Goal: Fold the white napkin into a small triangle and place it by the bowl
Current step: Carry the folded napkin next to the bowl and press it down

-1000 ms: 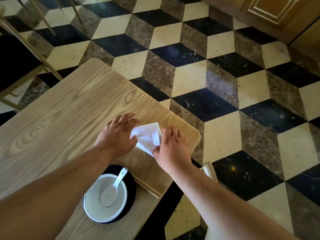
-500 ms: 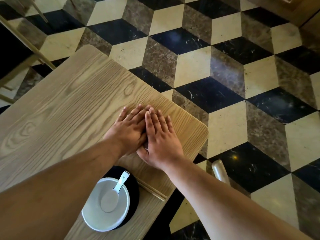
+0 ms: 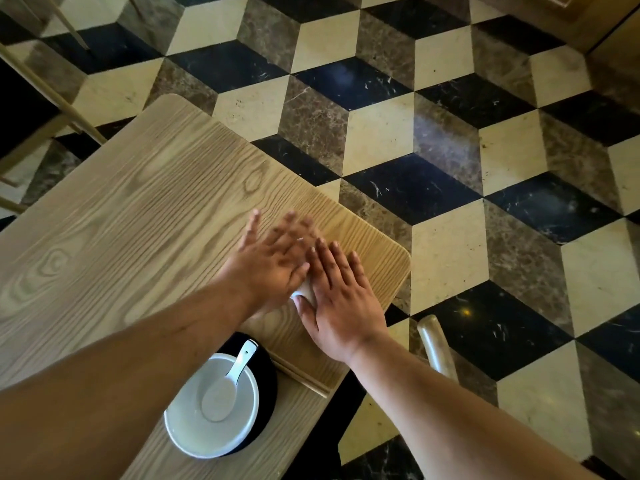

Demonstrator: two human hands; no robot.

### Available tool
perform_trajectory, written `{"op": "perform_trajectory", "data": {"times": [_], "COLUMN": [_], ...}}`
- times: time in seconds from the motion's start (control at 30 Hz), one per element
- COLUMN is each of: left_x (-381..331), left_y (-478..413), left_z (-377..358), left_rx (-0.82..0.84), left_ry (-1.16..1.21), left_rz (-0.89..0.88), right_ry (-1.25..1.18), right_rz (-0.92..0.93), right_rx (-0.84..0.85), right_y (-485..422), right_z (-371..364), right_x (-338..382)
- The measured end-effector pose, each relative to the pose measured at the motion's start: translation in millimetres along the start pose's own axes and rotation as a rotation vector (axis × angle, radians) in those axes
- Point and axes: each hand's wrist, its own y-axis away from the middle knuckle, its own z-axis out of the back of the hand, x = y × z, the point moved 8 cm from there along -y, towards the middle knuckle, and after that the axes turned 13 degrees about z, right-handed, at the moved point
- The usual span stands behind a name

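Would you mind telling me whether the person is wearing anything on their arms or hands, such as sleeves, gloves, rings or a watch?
Nothing is worn that shows here. Both forearms are bare as far as the frame's edge, with no sleeve or cuff in sight. The left hand and right hand have no gloves, and I see no watch, bracelet or ring, though the left hand's fingers are blurred, so a thin ring there could be missed.

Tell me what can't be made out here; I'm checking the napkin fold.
- White paper napkin, head view: only a sliver shows between the flat left hand and right hand; its folded shape is hidden.
- Left fingers: motion-blurred.
- Wooden chopsticks: the right forearm covers their near end.
- Black round plate: mostly under the white ceramic bowl.
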Motion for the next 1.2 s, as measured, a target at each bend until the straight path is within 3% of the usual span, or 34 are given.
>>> {"op": "perform_trajectory", "data": {"times": [0.1, 0.27, 0.37, 0.5, 0.63, 0.8, 0.97, 1.1, 1.2], "left_x": [-6, 59, 72, 72, 72, 70, 74, 72, 56], "left_y": [12, 26, 27, 23, 23, 27, 22, 24, 18], "left_z": [-6, -11, -18, -21, -20, -25, -21, -20, 3], "left_rx": [0.028, 0.011, 0.061, 0.109, 0.119, 0.127, 0.098, 0.109, -0.007], "left_ry": [0.039, 0.175, 0.154, 0.162, 0.175, 0.031, 0.194, 0.158, 0.112], "left_rz": [-0.048, 0.202, 0.247, 0.247, 0.256, 0.149, 0.234, 0.238, 0.197], "right_ry": [-0.008, -0.003, -0.023, -0.14, -0.16, -0.074, -0.002, 0.01, 0.006], "right_rz": [0.004, -0.01, -0.015, -0.065, -0.097, 0.116, 0.056, 0.023, 0.018], "right_rx": [0.01, 0.034, 0.052, 0.089, -0.115, 0.031, -0.011, -0.03, -0.025], "right_y": [-1, 0, 0, -7, -29, -59, -11, 8, 4], "right_z": [-1, -1, 2, 14, 44, 10, -3, -2, 0], "right_x": [0, -1, 0, 5, 13, 42, 3, -7, -5]}}
